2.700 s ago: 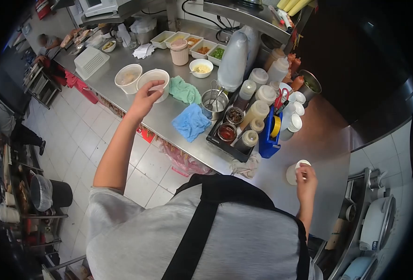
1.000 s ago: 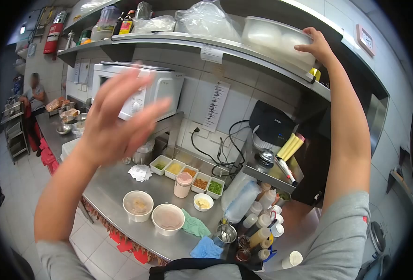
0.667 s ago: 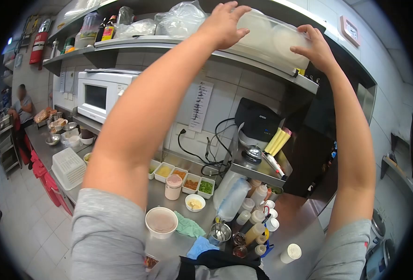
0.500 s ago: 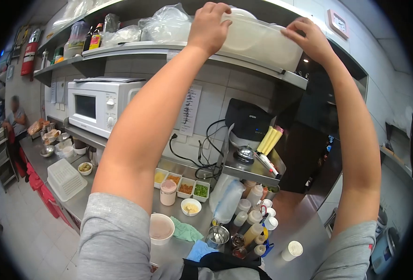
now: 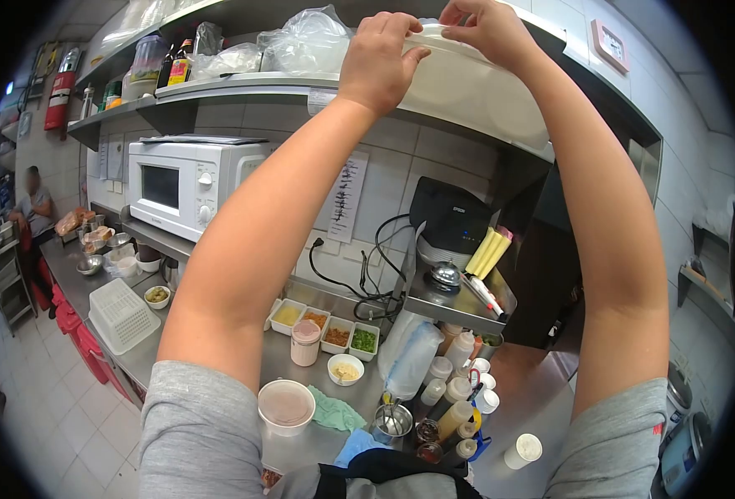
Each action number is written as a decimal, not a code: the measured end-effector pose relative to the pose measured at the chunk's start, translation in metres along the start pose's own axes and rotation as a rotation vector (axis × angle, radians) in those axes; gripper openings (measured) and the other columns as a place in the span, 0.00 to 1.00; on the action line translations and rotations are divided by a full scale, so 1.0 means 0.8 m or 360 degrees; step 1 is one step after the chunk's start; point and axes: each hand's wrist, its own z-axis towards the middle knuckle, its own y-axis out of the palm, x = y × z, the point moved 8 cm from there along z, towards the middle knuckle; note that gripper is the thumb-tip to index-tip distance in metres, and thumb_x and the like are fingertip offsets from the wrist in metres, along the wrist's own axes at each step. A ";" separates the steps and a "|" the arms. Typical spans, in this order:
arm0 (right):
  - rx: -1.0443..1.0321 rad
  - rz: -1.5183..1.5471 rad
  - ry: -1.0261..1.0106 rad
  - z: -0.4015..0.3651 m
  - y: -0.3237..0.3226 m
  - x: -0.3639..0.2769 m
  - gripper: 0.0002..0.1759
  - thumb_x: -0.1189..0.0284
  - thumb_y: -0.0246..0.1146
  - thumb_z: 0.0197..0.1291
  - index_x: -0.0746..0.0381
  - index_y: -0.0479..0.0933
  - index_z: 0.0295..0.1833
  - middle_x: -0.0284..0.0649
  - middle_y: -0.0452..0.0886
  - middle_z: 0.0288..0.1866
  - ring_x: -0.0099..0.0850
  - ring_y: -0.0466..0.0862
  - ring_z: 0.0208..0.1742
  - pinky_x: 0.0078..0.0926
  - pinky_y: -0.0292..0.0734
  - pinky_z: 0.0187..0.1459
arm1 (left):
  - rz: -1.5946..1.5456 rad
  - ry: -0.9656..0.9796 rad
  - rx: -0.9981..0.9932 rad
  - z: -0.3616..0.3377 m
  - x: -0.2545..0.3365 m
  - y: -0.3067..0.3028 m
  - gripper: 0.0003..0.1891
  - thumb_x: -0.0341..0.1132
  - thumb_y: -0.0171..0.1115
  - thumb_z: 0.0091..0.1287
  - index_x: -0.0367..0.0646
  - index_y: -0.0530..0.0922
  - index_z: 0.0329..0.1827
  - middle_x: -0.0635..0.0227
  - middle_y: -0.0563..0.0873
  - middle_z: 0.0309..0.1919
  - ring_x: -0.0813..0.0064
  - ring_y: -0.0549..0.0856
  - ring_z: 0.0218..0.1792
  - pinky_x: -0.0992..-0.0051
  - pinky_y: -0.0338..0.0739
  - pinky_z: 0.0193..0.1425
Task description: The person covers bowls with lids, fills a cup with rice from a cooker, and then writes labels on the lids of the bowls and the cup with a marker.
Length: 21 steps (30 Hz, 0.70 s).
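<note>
A translucent plastic bin (image 5: 467, 87) stands on the upper metal shelf (image 5: 243, 86), with pale round shapes showing through its wall. My left hand (image 5: 382, 62) is raised at the bin's left end, thumb and fingers apart near its rim. Over the top edge of the same bin, my right hand (image 5: 485, 33) reaches with its fingers bent down; what its fingertips may hold is too small to make out. Clear plastic bags (image 5: 305, 43) lie on the shelf left of my left hand.
Below stand a white microwave (image 5: 168, 187), a black printer (image 5: 451, 214) and a metal bell (image 5: 445, 275). Squeeze bottles (image 5: 455, 416), small topping trays (image 5: 334, 334) and a lidded tub (image 5: 286, 406) cover the counter. At far left is a person (image 5: 35, 208).
My right hand has moved left from the bin's right end to near my left hand. The view has shifted slightly, and the lidded tub shows more fully.
</note>
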 end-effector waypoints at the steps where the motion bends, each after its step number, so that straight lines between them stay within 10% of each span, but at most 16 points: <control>1: 0.0014 -0.0029 -0.0077 -0.002 -0.003 -0.004 0.10 0.72 0.68 0.52 0.63 0.81 0.40 0.43 0.85 0.33 0.31 0.83 0.35 0.29 0.79 0.40 | 0.0022 -0.0012 -0.0025 0.001 0.000 -0.001 0.12 0.38 0.67 0.59 0.48 0.76 0.43 0.69 0.81 0.41 0.63 0.78 0.49 0.63 0.71 0.53; 4: -0.0092 -0.0001 0.0114 -0.004 -0.007 0.015 0.12 0.75 0.67 0.50 0.62 0.81 0.43 0.41 0.85 0.36 0.30 0.83 0.38 0.29 0.78 0.42 | 0.0095 -0.0119 -0.0159 0.000 -0.019 0.013 0.25 0.44 0.71 0.55 0.58 0.74 0.57 0.67 0.79 0.48 0.62 0.76 0.53 0.56 0.67 0.57; 21: -0.0097 0.0088 -0.0090 -0.018 -0.016 -0.003 0.15 0.81 0.63 0.46 0.62 0.79 0.44 0.35 0.80 0.31 0.26 0.79 0.33 0.24 0.76 0.38 | 0.0298 0.0027 -0.0232 0.014 0.028 0.004 0.18 0.41 0.67 0.58 0.54 0.79 0.51 0.70 0.78 0.40 0.66 0.77 0.49 0.59 0.69 0.51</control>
